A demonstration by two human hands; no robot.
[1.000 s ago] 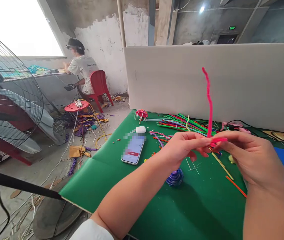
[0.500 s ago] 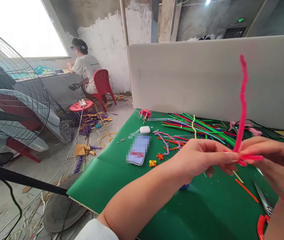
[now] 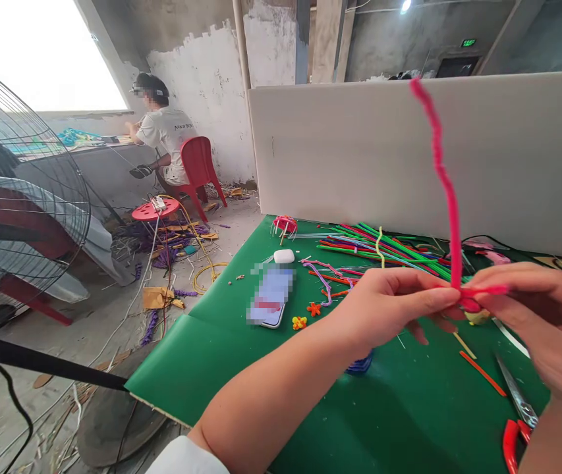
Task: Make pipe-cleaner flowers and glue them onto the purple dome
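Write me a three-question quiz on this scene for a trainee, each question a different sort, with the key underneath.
1. Which thing do the left hand and the right hand both pinch?
A. a green fuzzy stem
B. a pink fuzzy stem
C. a white cord

2. True or false: the red-handled scissors lie on the green tabletop, nearer the right hand than the left hand.

3. Put these in order from left to right in the picture: red-handled scissors, orange flower-like piece, phone.

Key:
1. B
2. True
3. Phone, orange flower-like piece, red-handled scissors
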